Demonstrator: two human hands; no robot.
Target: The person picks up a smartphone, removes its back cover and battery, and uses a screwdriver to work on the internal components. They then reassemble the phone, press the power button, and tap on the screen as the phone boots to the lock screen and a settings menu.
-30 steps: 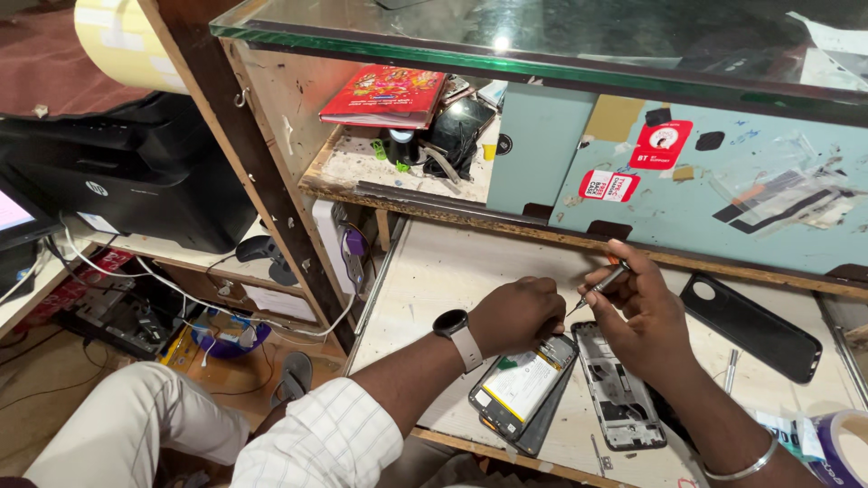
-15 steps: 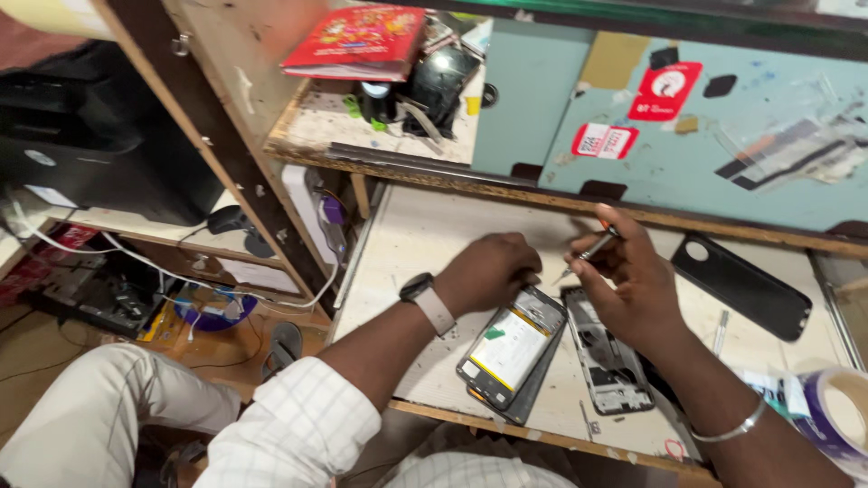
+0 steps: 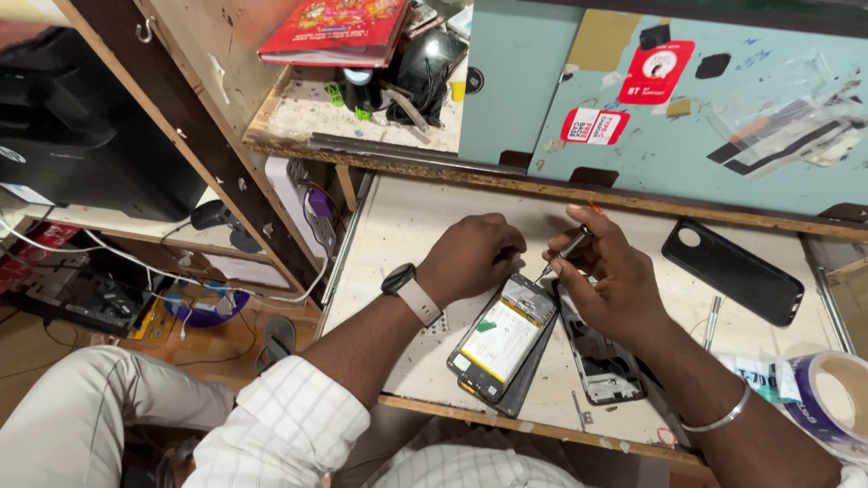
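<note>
Left hand (image 3: 475,258): curled, steadying opened phone (image 3: 503,336). Right hand (image 3: 608,271): gripping screwdriver (image 3: 565,248), tip at phone's top edge. Black case (image 3: 732,270) nearby.

A pale, scuffed surface (image 3: 407,235) carries an opened phone (image 3: 502,336) lying face down, its battery showing, on a dark mat. Just beside it lies a separate phone frame (image 3: 604,361). A black back cover (image 3: 732,271) rests further right, near a tape roll (image 3: 836,398) at the edge.

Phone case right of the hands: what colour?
Black, seen in the head view: the phone case lies flat on the bench.
</note>
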